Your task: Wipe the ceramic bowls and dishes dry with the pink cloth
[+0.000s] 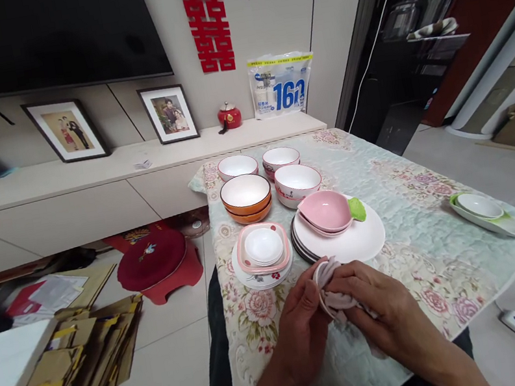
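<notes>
My left hand [302, 314] grips a small light-coloured bowl [321, 294], tilted so its round rim faces right; its far side is hidden by my fingers. A pale pink cloth [338, 295] is bunched inside the bowl's mouth, pinched by my right hand [379, 304]. Just beyond my hands, a pink leaf-shaped bowl [326, 210] with a green end rests on a stack of large plates [368, 237]. To the left, small white bowls [263, 246] sit in a pink-rimmed square dish [244, 262] on flowered plates [242, 278].
Orange bowls [246, 201] and red-rimmed bowls [298, 186] stand at the table's far left. A green-edged dish [510, 224] holding a small bowl lies near the right edge of the flowered tablecloth [434, 242]. A red stool [159, 269] and flattened cardboard [83, 360] are on the left floor.
</notes>
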A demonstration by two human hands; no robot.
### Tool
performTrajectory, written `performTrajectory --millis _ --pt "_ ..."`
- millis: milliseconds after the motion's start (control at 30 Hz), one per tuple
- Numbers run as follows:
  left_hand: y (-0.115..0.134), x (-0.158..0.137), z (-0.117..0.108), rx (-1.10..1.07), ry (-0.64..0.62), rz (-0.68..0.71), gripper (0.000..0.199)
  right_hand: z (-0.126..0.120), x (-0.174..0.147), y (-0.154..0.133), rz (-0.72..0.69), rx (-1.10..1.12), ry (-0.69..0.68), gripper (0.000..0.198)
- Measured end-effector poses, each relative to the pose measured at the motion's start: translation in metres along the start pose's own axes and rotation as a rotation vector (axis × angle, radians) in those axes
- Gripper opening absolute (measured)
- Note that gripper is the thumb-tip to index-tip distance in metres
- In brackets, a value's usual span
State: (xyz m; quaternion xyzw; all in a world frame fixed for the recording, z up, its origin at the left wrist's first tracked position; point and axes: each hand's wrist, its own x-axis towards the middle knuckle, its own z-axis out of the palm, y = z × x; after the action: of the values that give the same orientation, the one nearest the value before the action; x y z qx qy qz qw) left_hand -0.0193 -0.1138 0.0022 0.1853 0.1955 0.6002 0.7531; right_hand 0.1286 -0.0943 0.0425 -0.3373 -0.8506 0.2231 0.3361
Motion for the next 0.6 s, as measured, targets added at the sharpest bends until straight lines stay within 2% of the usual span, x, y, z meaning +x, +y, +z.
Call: performTrajectory --millis 133,233,333,433,600 --pt "0.001 0.0 0.004 -0.05 -0.023 -0.078 0.031 0.008 0.006 0.003 -0.133 -0.213 0.124 0.029" --pt "0.002 -0.001 0.004 -0.023 -0.016 -0.046 0.03 0.017 0.01 0.004 -0.142 -0.317 0.188 0.03" --pt "0.003 -0.002 0.001 0.061 -0.029 0.071 0.032 0.022 0.009 0.003 -0.038 -0.352 0.235 0.025" --pt "0.003 -0.004 -0.003 0.169 -0.023 0.171 0.037 0.023 0.004 -0.001 0.08 -0.32 0.21 0.019" --pt "0.003 -0.006 -0.005 0.323 0.008 0.248 0.049 0.015 0.003 -0.011 0.244 -0.061 0.095 0.012"
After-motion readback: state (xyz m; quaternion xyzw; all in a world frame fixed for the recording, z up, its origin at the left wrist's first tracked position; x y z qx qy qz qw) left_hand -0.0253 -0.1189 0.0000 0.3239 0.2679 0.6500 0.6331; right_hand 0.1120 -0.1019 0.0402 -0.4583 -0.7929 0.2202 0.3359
